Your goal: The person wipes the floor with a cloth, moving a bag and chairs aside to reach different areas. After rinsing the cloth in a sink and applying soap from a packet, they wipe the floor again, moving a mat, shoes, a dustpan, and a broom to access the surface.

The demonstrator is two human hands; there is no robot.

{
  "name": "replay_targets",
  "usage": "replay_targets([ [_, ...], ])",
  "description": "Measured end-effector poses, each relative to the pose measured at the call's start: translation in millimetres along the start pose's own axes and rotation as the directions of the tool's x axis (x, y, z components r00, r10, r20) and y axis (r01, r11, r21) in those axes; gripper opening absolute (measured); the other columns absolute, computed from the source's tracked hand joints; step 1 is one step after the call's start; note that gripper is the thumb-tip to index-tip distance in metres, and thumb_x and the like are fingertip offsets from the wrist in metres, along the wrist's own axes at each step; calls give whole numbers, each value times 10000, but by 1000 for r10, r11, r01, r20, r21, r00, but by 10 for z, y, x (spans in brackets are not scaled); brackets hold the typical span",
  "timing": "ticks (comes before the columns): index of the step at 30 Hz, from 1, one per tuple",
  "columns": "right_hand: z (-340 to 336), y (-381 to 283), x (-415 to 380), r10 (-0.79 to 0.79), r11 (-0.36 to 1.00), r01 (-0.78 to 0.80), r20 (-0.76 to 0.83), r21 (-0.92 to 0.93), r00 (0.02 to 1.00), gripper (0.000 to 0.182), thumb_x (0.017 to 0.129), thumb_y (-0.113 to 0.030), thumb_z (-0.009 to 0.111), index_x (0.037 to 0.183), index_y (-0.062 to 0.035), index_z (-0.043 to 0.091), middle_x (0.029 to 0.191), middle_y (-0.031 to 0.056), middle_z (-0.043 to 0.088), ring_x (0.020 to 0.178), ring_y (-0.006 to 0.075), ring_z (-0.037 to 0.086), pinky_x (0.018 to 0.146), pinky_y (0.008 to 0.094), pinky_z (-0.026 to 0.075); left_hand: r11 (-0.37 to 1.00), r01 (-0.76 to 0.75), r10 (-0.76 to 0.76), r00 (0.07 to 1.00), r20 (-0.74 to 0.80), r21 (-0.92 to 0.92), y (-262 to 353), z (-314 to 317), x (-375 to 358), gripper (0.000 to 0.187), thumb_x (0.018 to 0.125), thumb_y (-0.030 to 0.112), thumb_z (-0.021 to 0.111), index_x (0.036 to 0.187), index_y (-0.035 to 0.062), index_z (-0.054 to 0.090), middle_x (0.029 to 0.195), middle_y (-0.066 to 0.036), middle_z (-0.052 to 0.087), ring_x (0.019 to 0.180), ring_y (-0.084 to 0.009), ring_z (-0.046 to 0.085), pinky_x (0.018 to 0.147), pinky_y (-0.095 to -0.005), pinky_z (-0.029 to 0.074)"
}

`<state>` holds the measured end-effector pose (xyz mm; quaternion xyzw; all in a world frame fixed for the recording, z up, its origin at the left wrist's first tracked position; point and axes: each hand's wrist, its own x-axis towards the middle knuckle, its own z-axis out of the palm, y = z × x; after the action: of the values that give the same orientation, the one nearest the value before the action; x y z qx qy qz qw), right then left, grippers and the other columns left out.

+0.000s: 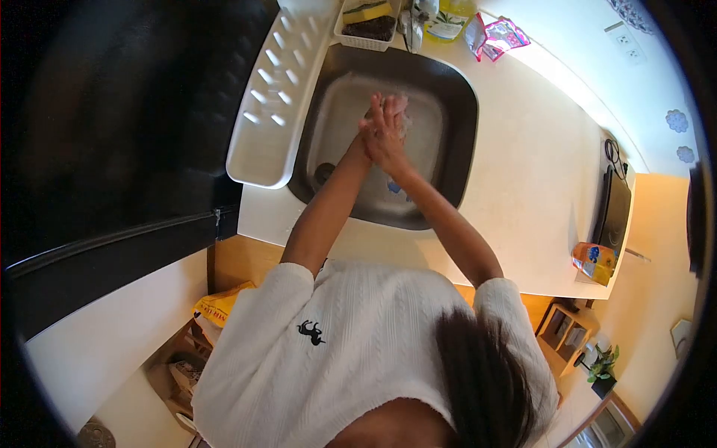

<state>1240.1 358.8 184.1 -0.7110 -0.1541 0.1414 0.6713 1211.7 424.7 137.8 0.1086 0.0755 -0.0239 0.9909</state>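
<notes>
Over the dark sink (455,175), my hands are pressed together. My right hand (385,140) lies on top, its fingers stretched out and somewhat apart. My left hand (367,128) is mostly hidden under it, so its finger shape cannot be made out. Something whitish and blurred, water or foam, shows beside the fingers. Small blue pieces (393,187) lie in the sink below my right wrist. A round dark drain (324,173) is left of my left forearm.
A white ridged drying tray (258,160) borders the sink at left. Behind stand a basket (364,41) with a yellow sponge (367,11) and a yellow-green bottle (447,24). Pink packets (506,36) lie behind right. A black device (614,209) and an orange pouch (594,261) sit far right.
</notes>
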Motion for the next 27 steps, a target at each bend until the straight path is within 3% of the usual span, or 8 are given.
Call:
replay_targets([
  [2,-11,258,172,320,932,-267,-211,245,924,454,858,-371,537,1200,-74,506,1143,106,543,1021,243,522,864,383,426,974,35,21,970,-243,224,-230,-126,122,575,865,540,433,1246,109,457,1261,-60,478,1119,-200,472,914,-361,400],
  [5,-214,595,378,690,645,-568,-69,511,721,492,872,-414,516,1215,-62,486,1136,118,548,1015,252,528,876,374,409,942,126,44,874,-485,313,-294,36,22,458,889,422,470,1207,93,478,1173,-54,531,1028,-206,514,865,-346,425],
  [8,-340,557,539,733,555,-601,3,575,680,524,875,-471,471,1199,-58,474,1139,129,522,1039,271,502,906,406,385,607,85,193,949,-250,790,-202,-477,239,380,883,349,516,1137,67,505,1088,-54,547,951,-191,529,822,-335,438],
  [10,-368,545,411,777,458,-632,64,625,626,550,877,-508,441,1189,-55,465,1141,136,506,1054,283,485,926,426,369,907,168,90,818,-568,387,-185,100,40,295,897,338,497,1041,82,531,964,-24,554,859,-158,540,767,-345,453],
  [15,-88,943,135,582,623,-510,84,593,809,570,916,-495,334,1277,-60,406,1292,173,428,1187,354,398,994,398,285,813,194,118,868,-481,549,-273,-28,94,490,873,407,512,1186,32,481,1205,-121,495,1097,-241,465,940,-389,349],
  [21,-311,857,353,869,173,-598,164,783,467,544,921,-465,372,1285,-62,396,1304,120,412,1147,289,427,988,393,292,662,330,136,830,-540,673,-233,138,-22,297,915,317,447,1036,58,527,947,-41,542,852,-162,521,730,-328,421],
  [24,5,1004,124,667,444,-493,92,748,739,529,906,-434,429,1279,-60,401,1295,126,419,1126,274,442,971,405,317,711,208,197,858,-474,672,-204,-255,181,282,918,286,428,1010,44,539,925,-58,546,838,-172,528,703,-320,431],
  [27,84,973,-3,658,585,-473,-45,659,751,504,902,-418,440,1229,-36,429,1202,128,481,1072,261,475,925,396,358,636,266,193,854,-483,724,-39,145,55,312,913,266,392,1058,30,535,961,-73,553,881,-169,517,716,-349,441],
])
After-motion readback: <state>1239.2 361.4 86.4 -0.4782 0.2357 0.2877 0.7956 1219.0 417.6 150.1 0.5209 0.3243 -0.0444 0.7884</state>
